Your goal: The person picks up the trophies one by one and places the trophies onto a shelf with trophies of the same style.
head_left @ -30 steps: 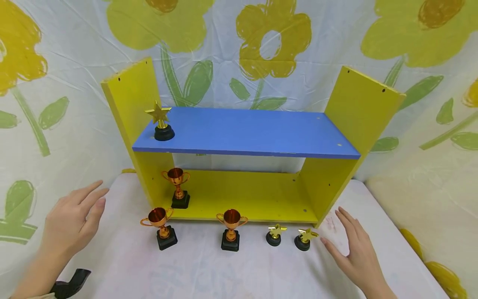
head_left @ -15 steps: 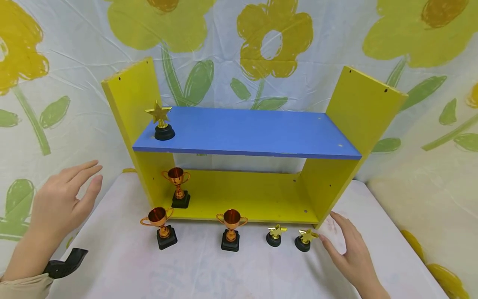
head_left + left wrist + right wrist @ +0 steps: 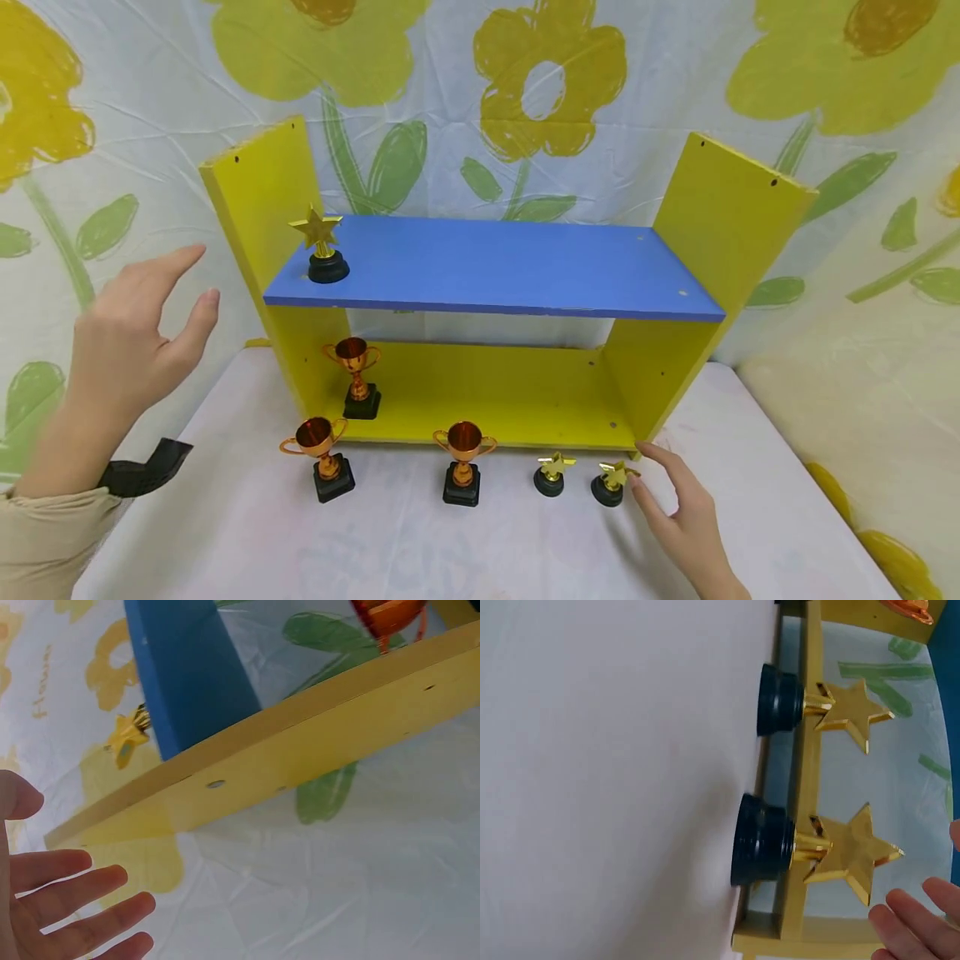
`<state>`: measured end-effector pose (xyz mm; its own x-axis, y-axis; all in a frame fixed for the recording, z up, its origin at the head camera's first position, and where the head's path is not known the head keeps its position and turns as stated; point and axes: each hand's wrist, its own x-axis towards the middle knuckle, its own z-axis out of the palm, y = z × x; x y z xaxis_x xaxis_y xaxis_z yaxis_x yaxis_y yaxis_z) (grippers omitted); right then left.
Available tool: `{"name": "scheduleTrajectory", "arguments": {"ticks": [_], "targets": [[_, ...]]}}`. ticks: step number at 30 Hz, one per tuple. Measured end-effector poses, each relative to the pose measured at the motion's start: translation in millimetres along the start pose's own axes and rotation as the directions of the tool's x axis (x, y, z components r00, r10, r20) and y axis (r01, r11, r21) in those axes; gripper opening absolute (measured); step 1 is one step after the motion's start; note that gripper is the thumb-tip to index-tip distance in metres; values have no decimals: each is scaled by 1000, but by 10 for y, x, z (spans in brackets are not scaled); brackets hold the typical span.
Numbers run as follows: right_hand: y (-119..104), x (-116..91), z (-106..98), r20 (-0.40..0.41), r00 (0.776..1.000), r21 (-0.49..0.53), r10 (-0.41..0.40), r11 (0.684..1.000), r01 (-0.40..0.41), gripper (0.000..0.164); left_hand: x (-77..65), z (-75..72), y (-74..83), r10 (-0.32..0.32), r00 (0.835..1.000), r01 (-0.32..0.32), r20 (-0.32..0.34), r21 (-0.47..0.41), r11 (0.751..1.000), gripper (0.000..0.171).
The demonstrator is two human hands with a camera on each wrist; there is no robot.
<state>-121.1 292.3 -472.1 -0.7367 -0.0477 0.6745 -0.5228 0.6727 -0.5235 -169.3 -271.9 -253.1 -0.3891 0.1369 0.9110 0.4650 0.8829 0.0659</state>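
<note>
My left hand is raised beside the shelf unit's left side panel, fingers spread and holding nothing. Nearest to it is a gold star trophy on the blue shelf. Close beside the rightmost star trophy on the table is my right hand, its thumb by the star's tip; whether they touch is hard to tell. In the right wrist view, fingertips show just beside that star. A second star trophy stands to its left.
Two bronze cup trophies, one at centre and one at left, stand before the shelf unit. A third cup trophy stands on the yellow bottom board. The blue shelf spans both side panels. A flower-print cloth hangs behind.
My left hand has risen, its thumb and index finger now wide apart. My right hand has moved left, closer to the rightmost star trophy. The trophies stay in place.
</note>
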Motion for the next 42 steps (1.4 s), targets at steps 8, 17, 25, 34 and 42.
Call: {"name": "scheduleTrajectory", "arguments": {"ticks": [8, 17, 25, 34, 42], "targets": [[10, -9, 51, -18, 999, 46, 49, 998, -48, 52, 436, -38, 12, 0, 999, 4, 49, -69, 998, 48], [-38, -64, 125, 15, 979, 48, 205, 977, -206, 46, 825, -117, 10, -27, 986, 34, 162, -43, 998, 49], [-104, -93, 169, 102, 940, 114, 325, 935, -335, 42, 1144, -96, -4, -93, 933, 102, 348, -5, 995, 49], [-120, -125, 209, 159, 921, 201, 355, 902, -382, 40, 1254, 31, -76, -68, 870, 140, 488, -114, 983, 48], [-67, -167, 251, 119, 923, 288, 367, 877, -385, 34, 1269, 66, -100, -119, 853, 219, 508, -142, 965, 51]]}}
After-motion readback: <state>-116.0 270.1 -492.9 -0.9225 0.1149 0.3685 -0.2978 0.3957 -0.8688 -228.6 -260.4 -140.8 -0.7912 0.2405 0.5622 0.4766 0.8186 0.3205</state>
